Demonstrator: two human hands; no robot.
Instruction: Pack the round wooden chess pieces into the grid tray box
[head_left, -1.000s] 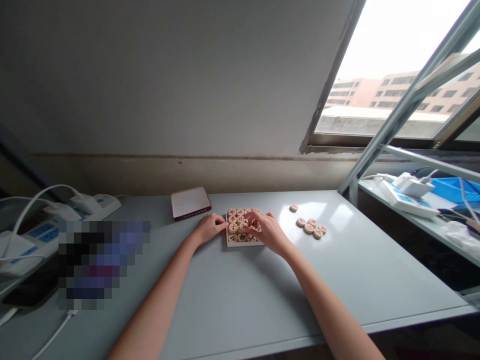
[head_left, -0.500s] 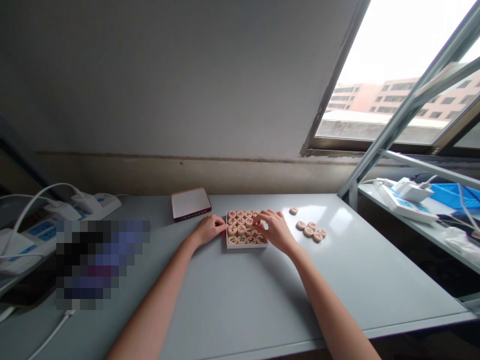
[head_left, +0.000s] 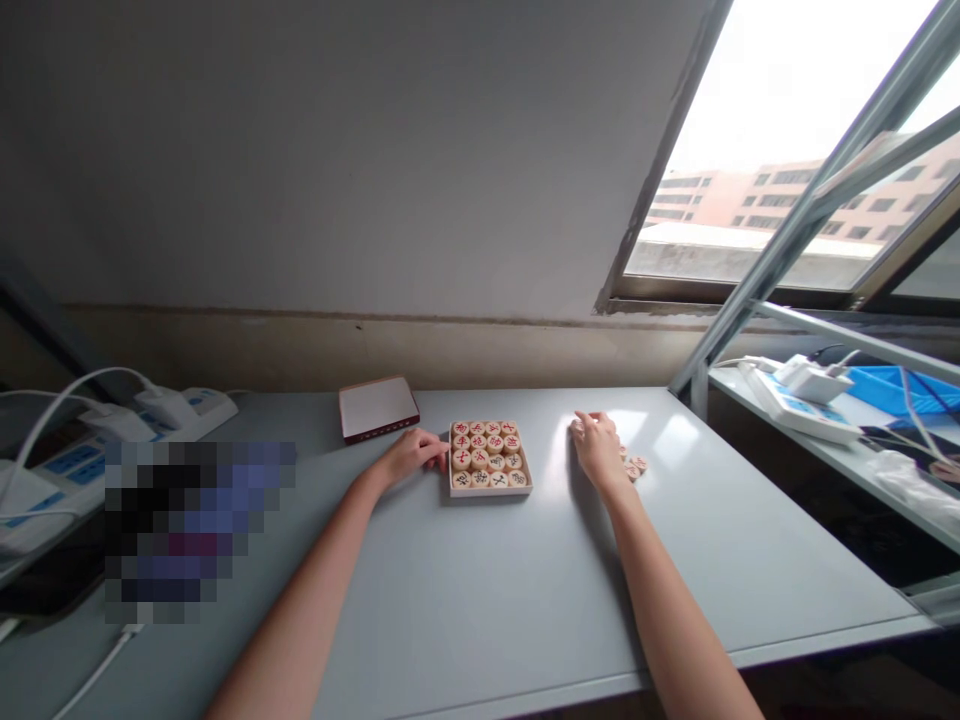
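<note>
Head view: a white tray (head_left: 489, 491) of xiangqi pieces (head_left: 486, 455) sits well back from the grey table's (head_left: 465, 600) front edge; the left hand (head_left: 409, 456), fingers together, reaches its rim; the right hand (head_left: 598, 447), fingers bunched, is just beside loose pieces (head_left: 634, 466), any grip hidden.

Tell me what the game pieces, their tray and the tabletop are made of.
The Chinese chess pieces look like pale wood, smooth, with red and black characters. The tray seems white card, thin and matte. The tabletop looks painted metal or laminate, grey and glossy, reflecting window light.

Likely an office or workroom, view somewhat distorted: plain grey tabletop (head_left: 480, 590), power strips (head_left: 187, 405) with plugged-in chargers, steel-framed window (head_left: 757, 180) overlooking multi-storey buildings (head_left: 780, 195).
</note>
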